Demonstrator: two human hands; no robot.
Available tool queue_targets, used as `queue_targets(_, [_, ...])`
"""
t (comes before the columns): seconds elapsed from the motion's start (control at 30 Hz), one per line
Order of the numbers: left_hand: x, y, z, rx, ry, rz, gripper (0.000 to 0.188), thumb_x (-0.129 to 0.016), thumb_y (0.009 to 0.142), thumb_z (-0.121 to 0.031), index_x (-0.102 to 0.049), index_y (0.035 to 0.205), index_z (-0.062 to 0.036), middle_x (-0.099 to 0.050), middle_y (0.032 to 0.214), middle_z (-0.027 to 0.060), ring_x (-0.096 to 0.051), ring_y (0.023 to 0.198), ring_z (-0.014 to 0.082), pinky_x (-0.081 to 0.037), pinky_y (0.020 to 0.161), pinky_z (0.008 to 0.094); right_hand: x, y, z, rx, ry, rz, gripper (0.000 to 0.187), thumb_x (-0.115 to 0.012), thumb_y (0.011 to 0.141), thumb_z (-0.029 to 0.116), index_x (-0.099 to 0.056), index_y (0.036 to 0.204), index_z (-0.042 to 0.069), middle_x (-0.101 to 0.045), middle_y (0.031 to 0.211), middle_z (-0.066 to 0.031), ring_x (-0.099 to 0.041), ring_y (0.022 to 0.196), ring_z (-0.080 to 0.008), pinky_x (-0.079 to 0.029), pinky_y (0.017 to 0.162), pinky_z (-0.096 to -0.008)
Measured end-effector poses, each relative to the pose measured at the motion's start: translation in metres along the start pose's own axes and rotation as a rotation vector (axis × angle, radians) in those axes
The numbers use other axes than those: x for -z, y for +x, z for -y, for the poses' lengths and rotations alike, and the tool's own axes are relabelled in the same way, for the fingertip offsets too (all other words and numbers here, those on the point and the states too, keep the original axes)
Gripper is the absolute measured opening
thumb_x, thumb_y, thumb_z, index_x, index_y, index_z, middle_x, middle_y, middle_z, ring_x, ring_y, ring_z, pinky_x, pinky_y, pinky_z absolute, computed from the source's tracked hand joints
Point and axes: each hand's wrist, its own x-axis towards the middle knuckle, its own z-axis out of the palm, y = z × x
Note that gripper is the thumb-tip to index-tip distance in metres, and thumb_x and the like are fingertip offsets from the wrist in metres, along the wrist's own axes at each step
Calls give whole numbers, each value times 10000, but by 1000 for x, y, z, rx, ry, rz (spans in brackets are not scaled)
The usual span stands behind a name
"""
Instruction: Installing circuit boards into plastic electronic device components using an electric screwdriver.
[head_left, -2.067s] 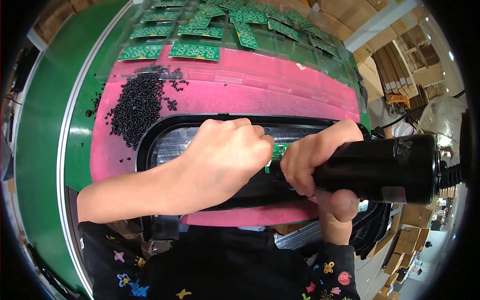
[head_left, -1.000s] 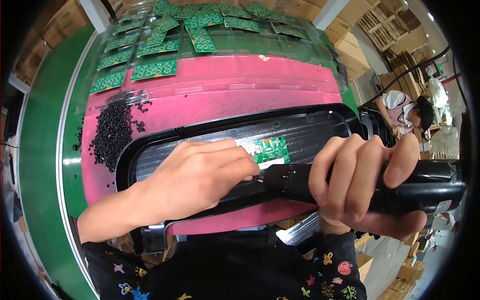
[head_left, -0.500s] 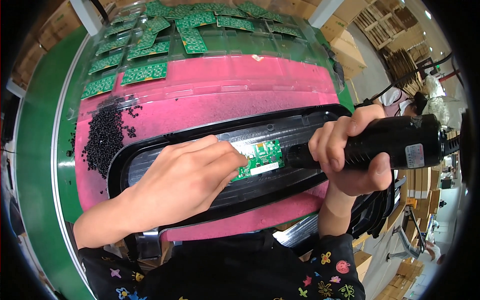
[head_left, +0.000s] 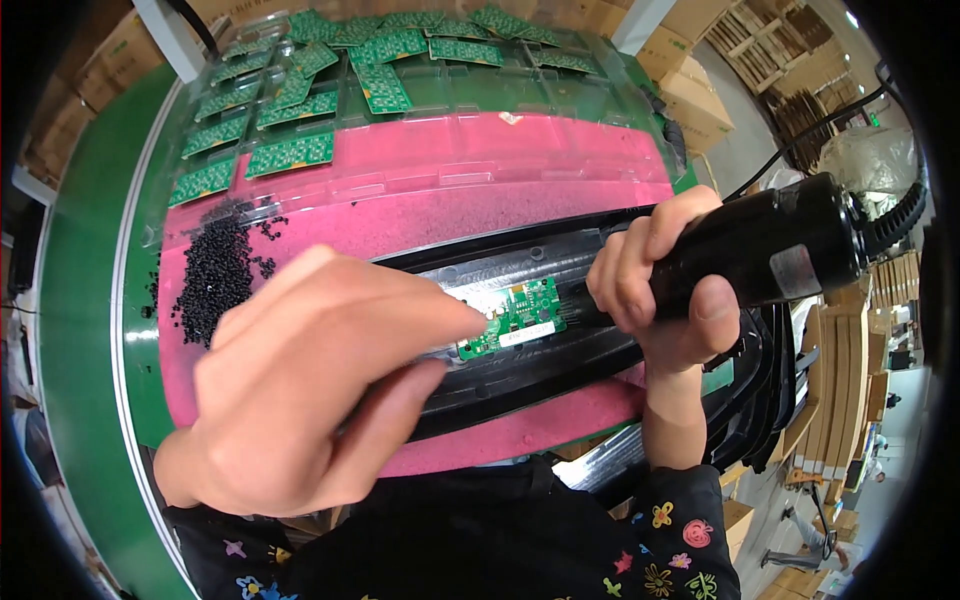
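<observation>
Head view: one green circuit board already lies in a black plastic shell, other boards still in a clear plastic tray, left hand with fingers parted, right hand gripping a black cylindrical driver.

A white rectangular label is stuck along the near edge of the green circuit board; it bears a line of dark print, too small to make out. A pale sticker sits on the barrel of the black power tool, toward its cable end, its print washed out by glare. The green boards at the far side of the desk carry fine white markings, none legible. Faint printing also shows on a cardboard box at upper left and another carton at upper right, both too blurred to read.
</observation>
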Motion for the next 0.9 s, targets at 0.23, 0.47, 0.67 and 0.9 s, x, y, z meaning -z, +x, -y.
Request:
queue_targets(0.23, [28,-5,-4,274,422,97,353,-646,773,35,-583,1120,21,-611,1067,170,-591,991,332,-455,864,362,10,0,5,-53,142,61,511,-606,834,526,-443,957,58,-422,523,13,-388,408,-107,-350,435,-260])
queue_targets(0.47, [19,-69,10,481,613,285,434,-640,817,-31,-527,1233,21,-574,1127,186,-532,1061,363,-392,947,398,21,14,4,-319,576,-549,125,-574,944,186,-548,934,64,-546,779,-38,-546,711,-141,-512,765,-389])
queue_targets(0.67, [11,-68,13,453,564,282,218,-669,794,-45,-568,980,11,-560,914,144,-554,881,347,-435,767,430,30,4,7,-271,542,-519,85,-549,938,82,-605,940,18,-624,997,-96,-591,1033,-243,-493,930,-626])
queue_targets(0.9, [16,-70,8,390,505,373,153,-665,769,-36,-579,887,10,-607,955,152,-580,825,371,-468,701,417,23,-43,74,18,-27,-428,460,-584,873,-14,-427,1305,-35,-472,1260,-117,-548,1047,-184,-580,798,-362])
